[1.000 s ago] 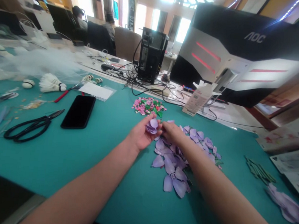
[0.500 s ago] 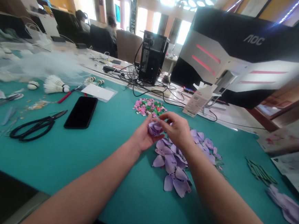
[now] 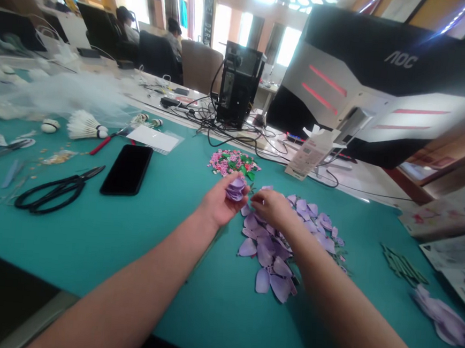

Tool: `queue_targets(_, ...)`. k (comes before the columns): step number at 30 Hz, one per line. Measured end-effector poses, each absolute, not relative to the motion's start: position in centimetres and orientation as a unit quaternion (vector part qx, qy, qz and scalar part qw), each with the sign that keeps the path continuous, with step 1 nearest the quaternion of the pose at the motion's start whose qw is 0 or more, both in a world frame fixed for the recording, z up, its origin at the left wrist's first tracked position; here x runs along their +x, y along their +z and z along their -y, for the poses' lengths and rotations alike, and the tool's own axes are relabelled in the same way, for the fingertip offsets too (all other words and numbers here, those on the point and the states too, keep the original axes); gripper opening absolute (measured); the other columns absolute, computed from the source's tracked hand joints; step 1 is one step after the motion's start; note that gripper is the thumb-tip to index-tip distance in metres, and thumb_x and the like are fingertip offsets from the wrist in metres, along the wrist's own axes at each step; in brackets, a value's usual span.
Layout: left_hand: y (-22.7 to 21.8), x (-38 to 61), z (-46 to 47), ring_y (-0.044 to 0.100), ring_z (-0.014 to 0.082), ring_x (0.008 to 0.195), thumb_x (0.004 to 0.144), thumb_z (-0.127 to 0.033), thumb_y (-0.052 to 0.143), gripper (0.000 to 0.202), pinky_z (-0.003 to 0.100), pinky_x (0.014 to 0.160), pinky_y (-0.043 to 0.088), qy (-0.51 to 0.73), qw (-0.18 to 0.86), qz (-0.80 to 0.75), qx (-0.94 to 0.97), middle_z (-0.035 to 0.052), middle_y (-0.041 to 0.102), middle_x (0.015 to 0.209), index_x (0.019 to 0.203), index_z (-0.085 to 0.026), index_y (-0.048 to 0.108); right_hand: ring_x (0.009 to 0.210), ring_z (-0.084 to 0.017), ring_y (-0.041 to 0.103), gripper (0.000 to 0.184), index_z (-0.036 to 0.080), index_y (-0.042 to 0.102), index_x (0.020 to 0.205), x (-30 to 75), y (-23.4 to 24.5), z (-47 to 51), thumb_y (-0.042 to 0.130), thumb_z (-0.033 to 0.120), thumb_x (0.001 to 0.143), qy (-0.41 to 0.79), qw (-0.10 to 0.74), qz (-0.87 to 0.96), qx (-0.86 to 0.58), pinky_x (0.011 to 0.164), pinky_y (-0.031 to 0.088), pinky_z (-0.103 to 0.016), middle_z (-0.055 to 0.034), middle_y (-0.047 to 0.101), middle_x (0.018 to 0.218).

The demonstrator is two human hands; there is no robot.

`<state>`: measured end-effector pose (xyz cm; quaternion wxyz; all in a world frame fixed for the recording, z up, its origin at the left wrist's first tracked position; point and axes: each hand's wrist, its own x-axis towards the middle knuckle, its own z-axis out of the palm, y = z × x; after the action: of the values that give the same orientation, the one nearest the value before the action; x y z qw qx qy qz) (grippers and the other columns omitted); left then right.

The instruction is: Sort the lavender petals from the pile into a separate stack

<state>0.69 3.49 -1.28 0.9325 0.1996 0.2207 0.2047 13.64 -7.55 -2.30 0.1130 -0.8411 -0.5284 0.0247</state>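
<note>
A small purple artificial flower (image 3: 235,189), its petals cupped around each other, sits in the fingers of my left hand (image 3: 220,202), which is closed on it. A thin stem (image 3: 209,249) runs down from beneath that hand toward the near edge. Just to the right, my right hand (image 3: 275,207) has its fingers curled together, apart from the flower and over the edge of a heap of purple petals (image 3: 265,250). Whether anything is in those fingertips is hidden. Beyond both hands lies a pile of small pink, red and green flower pieces (image 3: 233,162).
Left on the green mat (image 3: 165,206) lie a black phone (image 3: 127,170), black scissors (image 3: 60,190), a shuttlecock (image 3: 85,126) and white cards (image 3: 153,138). Right are green stems (image 3: 404,265) and more purple petals (image 3: 442,316). A monitor (image 3: 367,93) and computer case (image 3: 240,86) stand behind. Two people sit far off.
My right hand has drawn away from the flower and down to the right, over the petal heap's edge. My left hand has shifted slightly left, turning the flower, and the stem now shows.
</note>
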Motion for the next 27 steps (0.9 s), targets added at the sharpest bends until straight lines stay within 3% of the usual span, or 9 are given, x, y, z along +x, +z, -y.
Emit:
queue_targets(6,-1.4,0.8,-3.3,0.071,0.0168,0.066,0.092,-0.02,0.06,0.006,0.023,0.047,0.057,0.208,0.934,-0.208,0.203,0.0034,0.068,0.079,0.092,-0.014,0.062,0.096,-0.025,0.063,0.027,0.019,0.074,0.092,12.8,-3.9,6.3,0.053,0.036,0.092,-0.009,0.029,0.494,-0.869,0.075,0.043,-0.031,-0.0128,0.07,0.102)
queue_targets(13,-1.6,0.9,-3.0,0.071,0.0173,0.064,0.096,-0.029,0.056,0.016,0.026,0.047,0.057,0.197,0.935,-0.208,0.209,0.0038,0.07,0.081,0.09,-0.015,0.062,0.089,-0.023,0.064,0.023,0.019,0.073,0.088,13.2,-3.8,6.0,0.053,0.03,0.087,0.009,0.044,0.44,-0.897,0.068,0.04,-0.029,-0.0113,0.072,0.098)
queue_targets(16,-1.6,0.9,-3.0,0.071,0.0189,0.064,0.098,-0.038,0.051,0.026,0.029,0.048,0.058,0.186,0.935,-0.214,0.214,0.0054,0.07,0.081,0.091,-0.015,0.062,0.081,-0.021,0.063,0.018,0.02,0.07,0.084,14.3,-2.4,6.8,0.054,0.028,0.084,0.008,0.104,0.394,-0.913,0.063,0.037,-0.027,-0.0075,0.072,0.088)
queue_targets(23,-2.2,1.2,-2.1,0.071,0.0197,0.067,0.096,-0.04,0.054,0.026,0.032,0.053,0.059,0.141,0.93,-0.229,0.25,0.004,0.069,0.077,0.091,-0.017,0.063,0.066,-0.015,0.057,0.014,0.02,0.066,0.077,14.5,0.6,8.3,0.061,0.033,0.081,0.011,0.393,0.418,-0.819,0.06,0.039,-0.025,0.0006,0.067,0.071)
queue_targets(27,-2.3,1.3,-1.3,0.068,0.0165,0.063,0.098,-0.042,0.05,0.032,0.033,0.058,0.06,0.112,0.934,-0.216,0.26,0.0035,0.069,0.075,0.09,-0.015,0.064,0.067,-0.014,0.058,0.009,0.02,0.069,0.078,11.9,1.1,8.1,0.063,0.027,0.081,0.009,0.398,0.457,-0.795,0.062,0.039,-0.025,0.0012,0.069,0.073)
